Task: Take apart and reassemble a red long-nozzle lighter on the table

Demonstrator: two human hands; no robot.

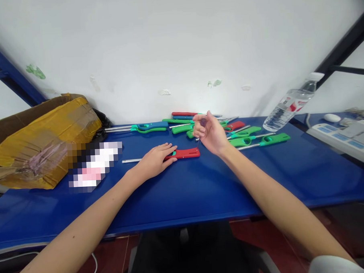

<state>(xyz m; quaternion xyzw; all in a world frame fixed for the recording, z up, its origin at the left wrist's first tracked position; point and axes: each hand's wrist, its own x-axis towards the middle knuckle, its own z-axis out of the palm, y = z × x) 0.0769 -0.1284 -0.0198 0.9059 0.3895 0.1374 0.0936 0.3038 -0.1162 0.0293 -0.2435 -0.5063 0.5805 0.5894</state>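
front strip: bare blue table [187, 192], open both sides of the arms
left: cardboard box [40, 138] blocks the edge
back: lighter pile [245, 135] along wall
right: water bottle [289, 101], power strip [342, 141] crowd the corner

Table [202, 188]: glossy blue, mid-frame. Lighter [185, 153] at centre: red body, silver rod. Lighters [248, 141] right of centre: green, one red among them. Lighter [150, 127] left of centre: teal and blue. Box [40, 138] at left: brown, wrapped in yellow tape. Bottle [289, 103] upper right: clear, white cap, red-and-white label. Wall [166, 44] above: white. Power strip [339, 139] far right: white, pale blue switches.
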